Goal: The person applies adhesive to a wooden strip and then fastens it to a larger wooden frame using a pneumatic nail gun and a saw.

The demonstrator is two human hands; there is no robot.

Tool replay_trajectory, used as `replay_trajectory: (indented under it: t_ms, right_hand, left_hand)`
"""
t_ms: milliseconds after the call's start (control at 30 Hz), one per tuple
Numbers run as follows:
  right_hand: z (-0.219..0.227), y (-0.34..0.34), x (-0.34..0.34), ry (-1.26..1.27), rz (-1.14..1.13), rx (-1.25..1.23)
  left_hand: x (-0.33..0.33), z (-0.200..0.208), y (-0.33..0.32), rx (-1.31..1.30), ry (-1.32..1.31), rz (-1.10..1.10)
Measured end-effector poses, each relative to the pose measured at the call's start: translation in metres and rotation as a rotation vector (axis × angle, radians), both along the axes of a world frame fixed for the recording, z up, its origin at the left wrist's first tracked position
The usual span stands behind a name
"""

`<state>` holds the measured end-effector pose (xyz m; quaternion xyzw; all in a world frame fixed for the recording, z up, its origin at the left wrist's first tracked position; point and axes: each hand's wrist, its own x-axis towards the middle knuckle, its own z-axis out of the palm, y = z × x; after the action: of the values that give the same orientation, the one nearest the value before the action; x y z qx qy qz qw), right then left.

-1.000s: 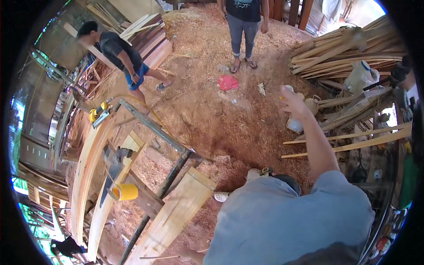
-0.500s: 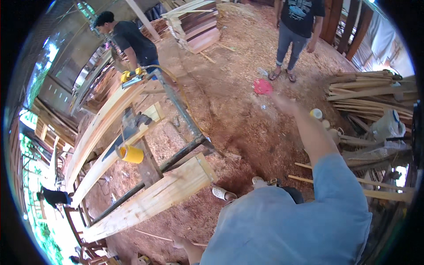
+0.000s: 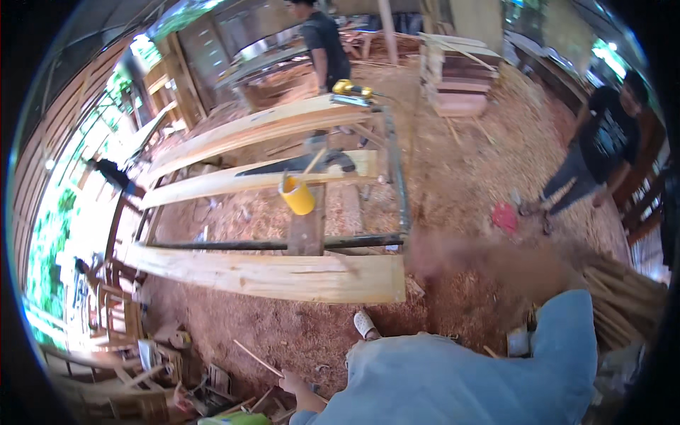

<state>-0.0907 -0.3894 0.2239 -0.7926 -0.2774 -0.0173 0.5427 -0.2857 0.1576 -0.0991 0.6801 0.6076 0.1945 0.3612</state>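
Observation:
My left hand [image 3: 292,382] is closed round a thin wooden stick [image 3: 256,357], low in the view beside my shirt. Smeared by motion, my right hand [image 3: 438,255] is near the right end of a pale plank [image 3: 283,275]; its fingers cannot be made out, nor whether it touches anything. That plank lies crosswise before me at the near side of a metal pipe frame [image 3: 397,177]. Beyond it hangs a yellow container [image 3: 299,198] with a stick in it, against the middle plank [image 3: 205,188]. A long dark tapered thing [image 3: 283,164] lies on that middle plank.
A yellow power tool [image 3: 350,89] sits at the end of the far plank [image 3: 241,134]. One person [image 3: 326,49] stands behind it, another [image 3: 602,142] at the right near a red thing [image 3: 504,217]. Stacked boards [image 3: 460,78] stand behind; wood strips [image 3: 616,297] lie right.
My view has swung, so the planks now lie more level across it. My right arm has come from outstretched toward the plank's end. The stick stays in my left hand.

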Motion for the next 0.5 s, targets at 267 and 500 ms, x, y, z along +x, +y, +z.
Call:
replay_trajectory:
  t_ms: [267, 500]
  right_hand:
    - [0.061, 0.079, 0.068, 0.41, 0.205, 0.1]
    - [0.053, 0.22, -0.041, 0.988, 0.869, -0.14]
  left_hand:
    - [-0.027, -0.052, 0.022, 0.016, -0.169, 0.105]
    - [0.021, 0.074, 0.109, 0.262, -0.532, -0.253]
